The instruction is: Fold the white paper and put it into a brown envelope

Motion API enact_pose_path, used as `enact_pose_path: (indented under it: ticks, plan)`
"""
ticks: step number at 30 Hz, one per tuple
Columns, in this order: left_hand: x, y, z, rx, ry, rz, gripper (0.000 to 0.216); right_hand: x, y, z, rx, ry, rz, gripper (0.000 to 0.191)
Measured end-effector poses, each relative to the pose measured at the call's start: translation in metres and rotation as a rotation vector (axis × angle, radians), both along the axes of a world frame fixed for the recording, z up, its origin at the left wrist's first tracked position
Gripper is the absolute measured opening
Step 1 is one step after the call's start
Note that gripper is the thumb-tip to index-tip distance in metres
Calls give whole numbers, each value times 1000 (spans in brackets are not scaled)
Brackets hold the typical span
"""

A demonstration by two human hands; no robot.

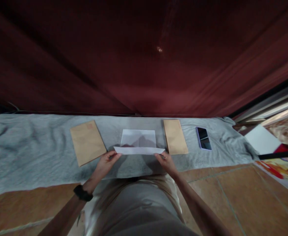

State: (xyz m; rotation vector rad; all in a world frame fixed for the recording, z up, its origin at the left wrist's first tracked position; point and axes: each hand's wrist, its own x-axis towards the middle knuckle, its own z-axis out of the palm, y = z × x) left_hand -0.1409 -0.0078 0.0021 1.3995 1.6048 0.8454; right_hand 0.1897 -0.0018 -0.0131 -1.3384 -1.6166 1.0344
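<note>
A white sheet of paper lies on a grey cloth, its near edge folded up into a narrow strip. My left hand pinches the left end of that folded edge. My right hand pinches its right end. Both hands are closed on the paper. A brown envelope lies to the left of the sheet, and a second brown envelope lies just to its right, close to my right hand.
A phone in a pale case lies on the cloth right of the second envelope. A dark red curtain hangs behind. More white paper and colourful printed sheets lie at the far right on the tiled floor.
</note>
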Motion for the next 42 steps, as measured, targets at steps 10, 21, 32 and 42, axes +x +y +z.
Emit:
enact_pose_path:
  ticks: [10,21,32,42]
  plan:
    - [10,17,-5,-4,7,77,42,-13,29,-9,-4,-155,-148,30]
    - [21,36,-2,-13,364,77,32,-32,35,-7,-22,-680,-258,40]
    - [21,58,9,-224,624,-19,30,-37,35,-6,173,-864,-264,40]
    - [23,62,10,-247,641,-57,29,-89,35,-4,375,-705,96,51]
